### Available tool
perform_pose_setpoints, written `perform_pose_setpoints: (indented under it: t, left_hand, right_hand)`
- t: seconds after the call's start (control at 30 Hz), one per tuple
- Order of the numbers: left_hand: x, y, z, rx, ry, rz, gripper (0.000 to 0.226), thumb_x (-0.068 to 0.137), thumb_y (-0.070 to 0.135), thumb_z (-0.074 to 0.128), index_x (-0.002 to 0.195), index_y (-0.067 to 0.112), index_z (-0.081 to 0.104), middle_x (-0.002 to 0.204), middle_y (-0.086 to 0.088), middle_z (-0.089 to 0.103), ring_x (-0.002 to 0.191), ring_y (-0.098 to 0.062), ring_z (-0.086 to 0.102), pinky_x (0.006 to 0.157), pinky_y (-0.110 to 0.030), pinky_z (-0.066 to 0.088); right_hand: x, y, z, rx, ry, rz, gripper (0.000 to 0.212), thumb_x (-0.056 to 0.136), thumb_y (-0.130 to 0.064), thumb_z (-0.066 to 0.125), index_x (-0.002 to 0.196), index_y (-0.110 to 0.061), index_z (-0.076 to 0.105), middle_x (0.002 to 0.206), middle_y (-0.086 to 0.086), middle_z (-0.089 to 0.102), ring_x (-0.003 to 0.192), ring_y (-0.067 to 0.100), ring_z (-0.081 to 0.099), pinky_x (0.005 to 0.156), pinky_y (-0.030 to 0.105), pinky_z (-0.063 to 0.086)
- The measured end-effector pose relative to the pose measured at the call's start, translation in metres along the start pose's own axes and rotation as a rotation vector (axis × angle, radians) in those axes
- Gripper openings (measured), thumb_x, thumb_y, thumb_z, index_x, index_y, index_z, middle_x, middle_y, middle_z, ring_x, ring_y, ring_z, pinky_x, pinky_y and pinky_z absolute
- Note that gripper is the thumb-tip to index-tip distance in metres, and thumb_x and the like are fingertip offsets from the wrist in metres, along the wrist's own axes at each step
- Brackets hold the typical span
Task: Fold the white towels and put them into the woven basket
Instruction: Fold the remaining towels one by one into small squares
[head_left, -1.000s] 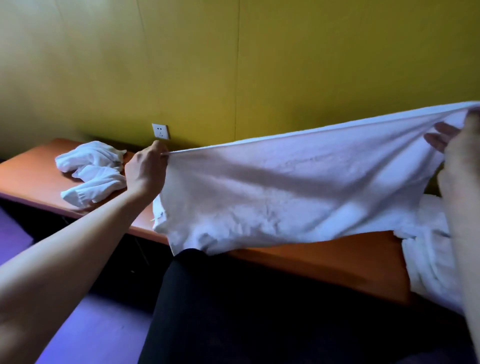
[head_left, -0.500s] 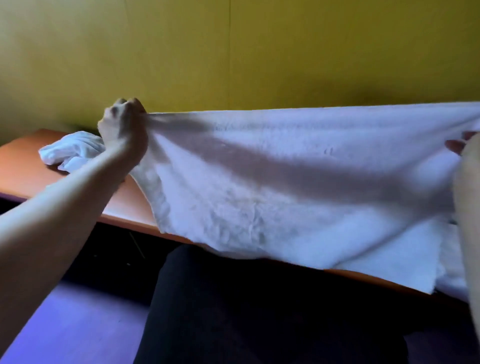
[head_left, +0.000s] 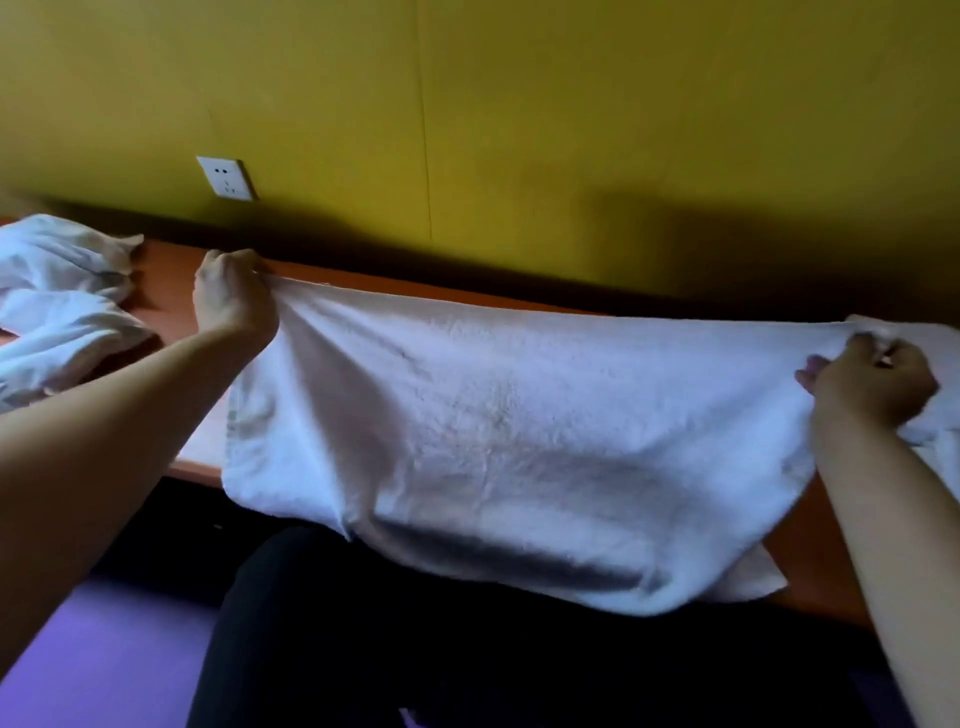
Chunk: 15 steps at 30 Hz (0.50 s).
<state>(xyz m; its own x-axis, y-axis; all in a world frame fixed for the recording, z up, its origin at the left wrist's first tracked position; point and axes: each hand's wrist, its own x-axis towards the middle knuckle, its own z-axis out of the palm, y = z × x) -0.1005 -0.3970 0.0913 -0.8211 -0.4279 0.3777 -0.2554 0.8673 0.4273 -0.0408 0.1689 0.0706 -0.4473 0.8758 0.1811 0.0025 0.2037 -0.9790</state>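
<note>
A yellow wall (head_left: 571, 130) fills the upper half of the frame, with a vertical seam running down near its middle. Below it an orange-brown table (head_left: 171, 270) crosses the picture from the left edge to the lower right. Spread over the table in the centre lies a white towel (head_left: 493, 441), stretched wide between both hands, its near edge drooping over the table's front edge above the person's dark-clothed lap (head_left: 415, 649). The left forearm reaches in from the lower left, rising diagonally to the left hand (head_left: 234, 299) at centre left, whose fingers are curled and pinching the towel's far left corner against the tabletop. The right forearm comes up from the lower right edge to the right hand (head_left: 872, 384), knuckles up, its fingers curled and pinching the towel's far right corner. At the left edge of the frame a crumpled heap of white towels (head_left: 57, 306) rests on the table. Purple floor (head_left: 104, 654) shows at lower left. A white wall socket (head_left: 227, 177) sits on the wall at upper left.
</note>
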Motion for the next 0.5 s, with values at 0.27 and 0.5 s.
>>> perform_pose_setpoints:
  t: [0.27,0.5]
  left_hand:
    - [0.045,-0.002,0.109,0.110,-0.027,0.020,0.036,0.086,0.003,0.046,0.105,0.014,0.074,0.110,-0.027,0.057,0.099,-0.050,0.056,0.103,-0.058,0.040]
    - [0.068,0.015,0.181,0.071,-0.102,0.055,0.026,0.095,0.009,0.050,0.116,0.016,0.064,0.121,-0.027,0.052,0.112,-0.050,0.049,0.110,-0.057,0.030]
  right_hand:
    - [0.046,0.061,0.078,-0.120,-0.012,0.013,0.020,0.085,-0.034,0.045,0.080,-0.018,0.056,0.077,0.010,0.063,0.067,0.019,0.074,0.062,0.038,0.058]
    - [0.113,0.133,0.125,-0.409,-0.038,0.015,0.044,0.078,-0.060,0.040,0.088,-0.023,0.061,0.074,0.004,0.072,0.072,0.027,0.074,0.066,0.040,0.059]
